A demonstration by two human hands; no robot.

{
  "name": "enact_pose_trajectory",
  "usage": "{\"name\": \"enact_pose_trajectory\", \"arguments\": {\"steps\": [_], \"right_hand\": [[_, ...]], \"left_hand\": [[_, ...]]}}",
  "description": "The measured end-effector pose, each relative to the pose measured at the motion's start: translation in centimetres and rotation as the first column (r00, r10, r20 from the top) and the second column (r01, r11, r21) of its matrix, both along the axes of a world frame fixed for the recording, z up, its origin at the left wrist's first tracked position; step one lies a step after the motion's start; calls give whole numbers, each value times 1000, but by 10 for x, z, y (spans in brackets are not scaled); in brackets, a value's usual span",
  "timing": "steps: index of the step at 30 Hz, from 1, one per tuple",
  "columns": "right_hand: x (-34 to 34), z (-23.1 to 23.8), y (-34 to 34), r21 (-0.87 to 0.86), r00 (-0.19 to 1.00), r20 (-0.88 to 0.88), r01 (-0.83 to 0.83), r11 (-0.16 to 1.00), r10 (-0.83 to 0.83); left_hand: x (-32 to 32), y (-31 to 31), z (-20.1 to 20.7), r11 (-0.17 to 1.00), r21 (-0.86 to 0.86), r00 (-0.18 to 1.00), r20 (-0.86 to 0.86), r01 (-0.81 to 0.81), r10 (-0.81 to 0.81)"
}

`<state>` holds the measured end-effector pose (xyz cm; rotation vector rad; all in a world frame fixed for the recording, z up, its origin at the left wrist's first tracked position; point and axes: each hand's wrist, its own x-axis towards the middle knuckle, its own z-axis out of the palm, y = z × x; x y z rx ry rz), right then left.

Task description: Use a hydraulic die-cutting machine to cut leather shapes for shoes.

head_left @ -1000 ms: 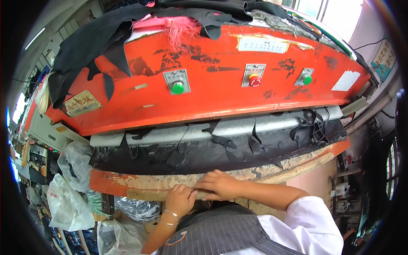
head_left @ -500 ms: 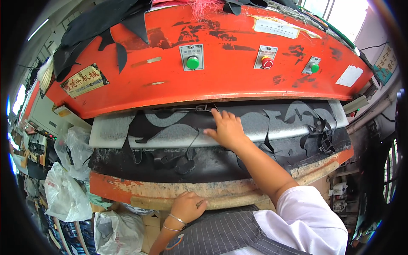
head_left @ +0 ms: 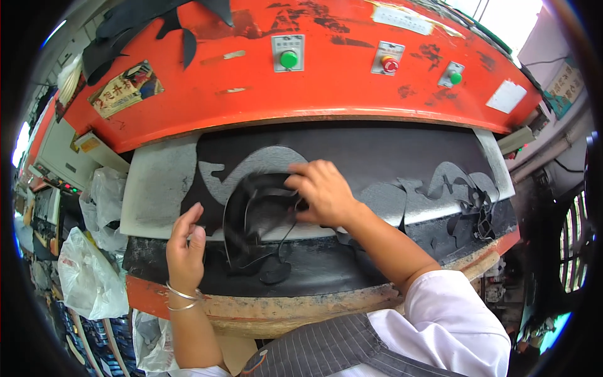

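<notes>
My right hand [head_left: 321, 193] grips one end of a curved, dark strip-metal cutting die [head_left: 233, 220], which is tilted and blurred by motion. The die hangs over the front part of a black sheet [head_left: 389, 147] spread on a pale cutting board [head_left: 157, 188]. Left of the die and apart from it, my left hand [head_left: 186, 245] is raised with its fingers stretched out and thumb apart, holding nothing. Behind the die, a curved cut-out in the sheet [head_left: 270, 160] bares the grey board. Loose black offcuts [head_left: 276, 271] dangle over the board's front edge.
The red press beam [head_left: 251, 81] spans the far side, with a green button [head_left: 289, 60] and a red stop button [head_left: 389, 64]. Tangled scraps [head_left: 480, 210] lie at the right. A worn wooden edge [head_left: 264, 308] runs in front; plastic bags [head_left: 94, 276] stand at the left.
My right hand has drawn the cutting die from under the beam toward me. My left hand has left the wooden front edge and risen at the left. More of the black sheet shows.
</notes>
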<state>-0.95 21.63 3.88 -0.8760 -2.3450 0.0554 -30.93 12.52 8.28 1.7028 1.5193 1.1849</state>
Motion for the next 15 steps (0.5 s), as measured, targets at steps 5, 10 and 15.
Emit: {"name": "enact_pose_trajectory", "arguments": {"steps": [5, 10, 15], "right_hand": [[-5, 12, -42, 73, 977, 25, -211, 975, 210], [9, 18, -95, -334, 931, -364, -131, 934, 1], [24, 31, -90, -247, 967, -129, 185, 951, -222]], "left_hand": [[38, -3, -17, 665, -394, 613, 780, 635, -123], [100, -15, -6, 908, -200, 419, 907, 368, 30], [173, 8, -29, 967, -17, 288, 956, 254, -59]]}}
